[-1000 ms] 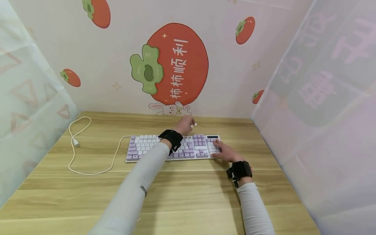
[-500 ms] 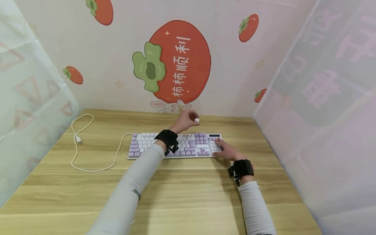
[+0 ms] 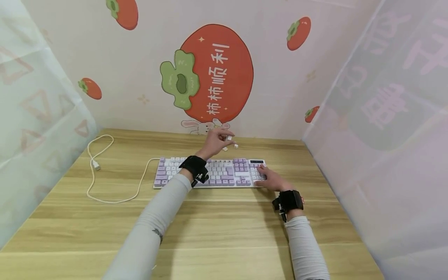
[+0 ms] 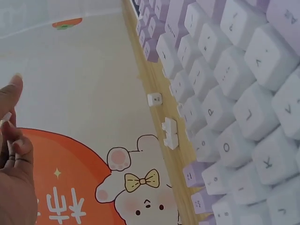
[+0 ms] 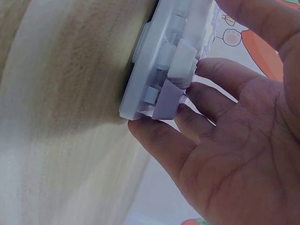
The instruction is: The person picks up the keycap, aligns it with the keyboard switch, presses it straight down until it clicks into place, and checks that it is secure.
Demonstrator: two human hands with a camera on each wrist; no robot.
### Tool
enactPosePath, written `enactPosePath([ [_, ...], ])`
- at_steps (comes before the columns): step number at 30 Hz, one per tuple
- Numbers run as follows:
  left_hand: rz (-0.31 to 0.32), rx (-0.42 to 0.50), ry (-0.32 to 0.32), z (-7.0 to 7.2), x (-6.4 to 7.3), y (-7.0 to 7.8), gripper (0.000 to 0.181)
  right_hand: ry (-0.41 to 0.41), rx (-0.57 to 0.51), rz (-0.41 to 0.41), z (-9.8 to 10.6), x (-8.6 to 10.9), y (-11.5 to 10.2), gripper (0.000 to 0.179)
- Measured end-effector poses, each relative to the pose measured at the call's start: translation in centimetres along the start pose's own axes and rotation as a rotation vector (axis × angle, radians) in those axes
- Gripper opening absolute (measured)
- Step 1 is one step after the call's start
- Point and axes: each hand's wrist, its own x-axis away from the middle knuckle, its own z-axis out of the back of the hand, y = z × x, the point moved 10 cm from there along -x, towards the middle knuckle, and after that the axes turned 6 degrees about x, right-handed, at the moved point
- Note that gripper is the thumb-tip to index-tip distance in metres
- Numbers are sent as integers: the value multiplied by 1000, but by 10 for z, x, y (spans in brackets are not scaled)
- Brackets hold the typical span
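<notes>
My left hand (image 3: 212,143) is raised over the table behind the keyboard, pinching a white keycap (image 3: 229,137) between thumb and fingers. In the left wrist view that hand (image 4: 16,154) shows at the left edge, the keycap mostly hidden by its fingers. A white and purple keyboard (image 3: 224,171) lies flat below. Two loose white pieces, a keycap (image 4: 154,99) and another keycap-like piece (image 4: 169,133), lie behind its back edge. My right hand (image 3: 274,181) holds the keyboard's right end, thumb at the near corner and fingers bent against the number keys (image 5: 183,61).
A white cable (image 3: 115,202) runs from the keyboard's back left and loops to a USB plug (image 3: 95,165) on the wooden table (image 3: 224,225). Printed fabric walls stand close behind the table (image 3: 140,70) and along both sides.
My left hand has risen and drawn slightly left from the keyboard's back edge, the keycap still pinched. The loose pieces on the table show more clearly beneath it. My right hand stays put.
</notes>
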Motion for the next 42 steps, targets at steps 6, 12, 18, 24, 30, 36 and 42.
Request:
enactPosePath([
  [6,170,-34,-27,8,10,-17,28,2,1,0,-2,-1,1,77],
  [12,318,-135,-146,-2,22,-38,29,3,-3,4,-2,-1,2,78],
  [18,348,-306,-347,-30,30,-52,31,13,0,-3,0,-1,5,79],
  [24,285,-409,-432,-44,36,-61,29,4,-5,5,-3,-2,4,79],
  [30,271,-405,-434,-47,38,-59,14,15,3,18,-1,-2,1,77],
  [36,364,-416,-380,-40,36,-64,25,15,1,11,1,-2,1,77],
  [42,285,-446,-464,-44,37,-58,22,19,0,9,1,-2,3,78],
])
